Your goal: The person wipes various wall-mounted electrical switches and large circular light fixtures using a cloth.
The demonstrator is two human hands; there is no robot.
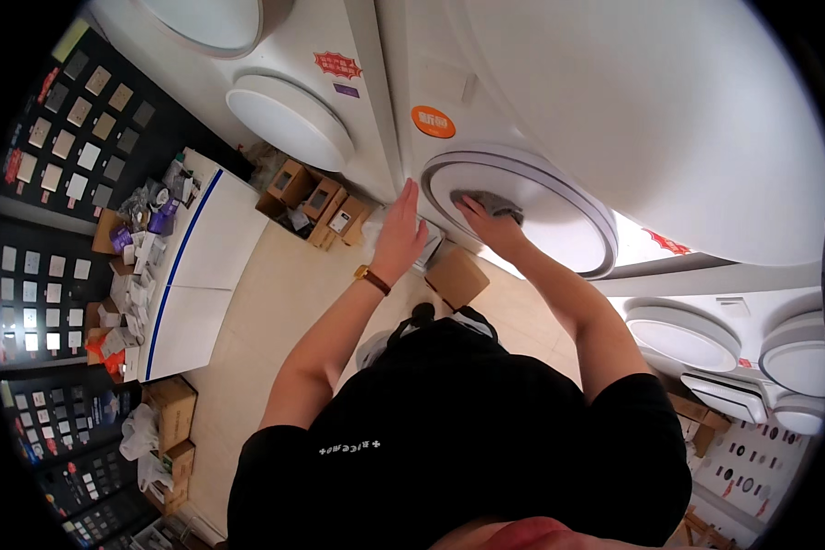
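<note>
My right hand (485, 223) presses a grey cloth (498, 205) against the white face of a round ceiling lamp (570, 237) mounted on the white display panel. The cloth lies bunched under and beyond my fingers, near the left part of the lamp's face. My left hand (402, 234) is raised just left of that lamp, its fingers extended and nothing in it; a watch (372, 280) with a brown strap is on that wrist. Whether the left fingertips touch the panel cannot be told. An orange round sticker (433, 122) is on the panel above the lamp.
A very large white round lamp (660, 124) fills the upper right. Cardboard boxes (316, 206) stand on the floor below the panels, with another carton (457, 277) near my feet. At left, a white counter (206, 275) holds loose packages before boards of wall switches (63, 144).
</note>
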